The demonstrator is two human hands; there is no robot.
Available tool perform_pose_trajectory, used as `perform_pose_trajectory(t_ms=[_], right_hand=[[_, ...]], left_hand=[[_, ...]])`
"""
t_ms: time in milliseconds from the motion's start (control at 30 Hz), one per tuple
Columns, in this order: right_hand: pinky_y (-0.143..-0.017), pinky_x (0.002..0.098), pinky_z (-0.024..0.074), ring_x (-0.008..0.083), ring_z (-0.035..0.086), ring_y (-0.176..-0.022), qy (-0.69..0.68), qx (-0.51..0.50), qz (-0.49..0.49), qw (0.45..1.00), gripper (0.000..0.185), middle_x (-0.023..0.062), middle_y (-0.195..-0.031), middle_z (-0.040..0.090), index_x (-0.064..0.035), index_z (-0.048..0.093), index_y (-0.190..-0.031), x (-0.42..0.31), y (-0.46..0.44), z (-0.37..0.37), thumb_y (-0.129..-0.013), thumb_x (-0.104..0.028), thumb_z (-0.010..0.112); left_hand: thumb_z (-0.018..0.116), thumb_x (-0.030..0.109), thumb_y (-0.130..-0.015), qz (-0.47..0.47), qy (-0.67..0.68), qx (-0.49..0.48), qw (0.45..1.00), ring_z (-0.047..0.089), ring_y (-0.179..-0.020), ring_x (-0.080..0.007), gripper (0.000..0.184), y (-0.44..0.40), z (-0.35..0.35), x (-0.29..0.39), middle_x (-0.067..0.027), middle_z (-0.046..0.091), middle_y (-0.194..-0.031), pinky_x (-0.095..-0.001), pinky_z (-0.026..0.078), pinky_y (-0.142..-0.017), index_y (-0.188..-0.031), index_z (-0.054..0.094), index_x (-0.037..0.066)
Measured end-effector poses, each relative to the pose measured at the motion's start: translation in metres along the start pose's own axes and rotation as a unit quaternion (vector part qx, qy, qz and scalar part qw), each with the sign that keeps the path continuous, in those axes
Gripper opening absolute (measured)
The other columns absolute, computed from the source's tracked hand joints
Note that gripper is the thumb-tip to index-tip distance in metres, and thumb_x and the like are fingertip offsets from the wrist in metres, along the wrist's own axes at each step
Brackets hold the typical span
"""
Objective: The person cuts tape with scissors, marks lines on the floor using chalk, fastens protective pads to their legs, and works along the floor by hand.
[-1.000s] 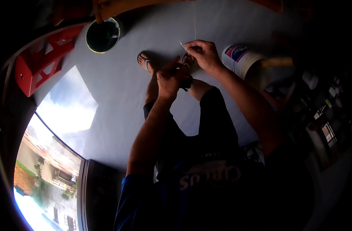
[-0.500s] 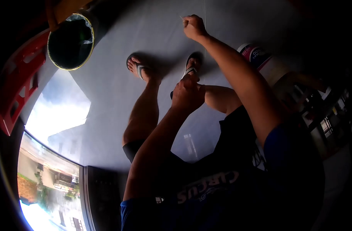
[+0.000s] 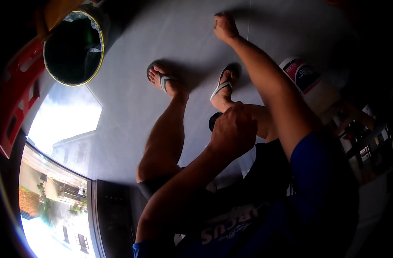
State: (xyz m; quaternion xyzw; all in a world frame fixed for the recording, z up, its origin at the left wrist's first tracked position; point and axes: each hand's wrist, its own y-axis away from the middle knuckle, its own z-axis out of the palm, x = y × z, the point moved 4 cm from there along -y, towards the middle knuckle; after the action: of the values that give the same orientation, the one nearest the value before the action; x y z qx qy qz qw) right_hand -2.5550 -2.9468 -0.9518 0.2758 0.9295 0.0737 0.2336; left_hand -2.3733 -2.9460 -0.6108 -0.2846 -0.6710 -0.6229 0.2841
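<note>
My left hand (image 3: 234, 131) is closed in front of my bent knee. A dark round object (image 3: 213, 121) shows at its finger side, partly covered by the hand. Stretched far forward over the floor, my right hand (image 3: 225, 26) has its fingers pressed together. At its fingertips is a small dark bit, too small to name. A thin pale line (image 3: 249, 21) runs beside this hand. Both of my feet, in flip-flops (image 3: 165, 82), rest on the grey floor (image 3: 123, 107).
A dark-filled bucket with a yellow rim (image 3: 102, 51) stands at upper left, by a red plastic piece (image 3: 15, 101). A white labelled bucket (image 3: 325, 92) is on the right, partly behind my right arm. Bright glass (image 3: 54, 206) lies at lower left.
My right hand has moved away from my left hand, forward and outward. My left hand has come back toward my body and to the right. The view has shifted.
</note>
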Motion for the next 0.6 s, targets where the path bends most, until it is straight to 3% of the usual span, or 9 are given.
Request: perform_pose_trajectory(t_ms=[67,167,267,367,567,600], right_hand=[[-0.076,0.0469,0.0526,0.0414,0.064,-0.085,-0.019,0.014,0.003,1.0,0.007,0.0219,-0.087,0.067,-0.0003,0.066,-0.084,-0.001,0.003,0.003,-0.082,-0.005,0.06],[-0.08,0.0443,0.0539,0.0392,0.066,-0.089,-0.032,-0.058,0.101,0.993,0.013,0.0211,-0.093,0.069,-0.0015,0.07,-0.092,0.005,0.005,-0.007,-0.085,-0.008,0.061],[-0.076,0.046,0.0549,0.0393,0.065,-0.086,-0.117,0.06,0.157,0.979,0.008,0.0196,-0.087,0.068,-0.0016,0.063,-0.078,0.005,0.017,-0.029,-0.071,-0.004,0.066],[-0.071,0.0459,0.0533,0.0387,0.065,-0.081,-0.146,0.087,0.109,0.979,0.005,0.0175,-0.081,0.067,-0.002,0.061,-0.073,0.0,0.027,-0.037,-0.07,-0.001,0.064],[-0.067,0.0456,0.0519,0.0389,0.064,-0.078,-0.166,0.043,0.068,0.983,0.007,0.0163,-0.075,0.065,-0.0015,0.059,-0.069,-0.011,0.023,-0.009,-0.069,0.001,0.065],[-0.068,0.0454,0.0521,0.0384,0.065,-0.079,-0.073,0.095,0.041,0.992,0.005,0.018,-0.078,0.066,-0.0015,0.061,-0.072,-0.017,0.021,-0.006,-0.071,0.001,0.065]], left_hand=[[0.069,0.016,-0.088,0.001,0.009,0.015,1.0,0.07,-0.089,-0.036,0.028,0.0,-0.003,-0.001,-0.0208,0.065,-0.105,-0.0438,0.058,-0.08,-0.106,0.061,-0.003],[0.069,0.016,-0.088,-0.008,0.0,-0.004,1.0,0.07,-0.091,-0.0358,0.028,0.0,-0.002,0.0,-0.0206,0.066,-0.106,-0.0433,0.058,-0.081,-0.107,0.061,-0.004],[0.069,0.016,-0.088,-0.02,0.013,-0.037,0.999,0.07,-0.092,-0.0355,0.029,-0.003,0.003,0.003,-0.0207,0.066,-0.106,-0.0429,0.058,-0.083,-0.109,0.061,-0.004],[0.069,0.016,-0.088,-0.007,0.012,-0.032,0.999,0.07,-0.092,-0.0353,0.03,-0.004,0.006,0.003,-0.0211,0.066,-0.106,-0.0427,0.058,-0.081,-0.109,0.062,-0.004],[0.07,0.017,-0.088,-0.02,-0.002,-0.049,0.999,0.071,-0.088,-0.0355,0.03,-0.006,0.006,-0.002,-0.0201,0.066,-0.105,-0.043,0.058,-0.079,-0.109,0.062,-0.004],[0.07,0.017,-0.088,-0.012,0.001,-0.038,0.999,0.071,-0.088,-0.0352,0.03,-0.006,0.005,-0.002,-0.0199,0.066,-0.105,-0.0431,0.058,-0.078,-0.109,0.063,-0.004]])
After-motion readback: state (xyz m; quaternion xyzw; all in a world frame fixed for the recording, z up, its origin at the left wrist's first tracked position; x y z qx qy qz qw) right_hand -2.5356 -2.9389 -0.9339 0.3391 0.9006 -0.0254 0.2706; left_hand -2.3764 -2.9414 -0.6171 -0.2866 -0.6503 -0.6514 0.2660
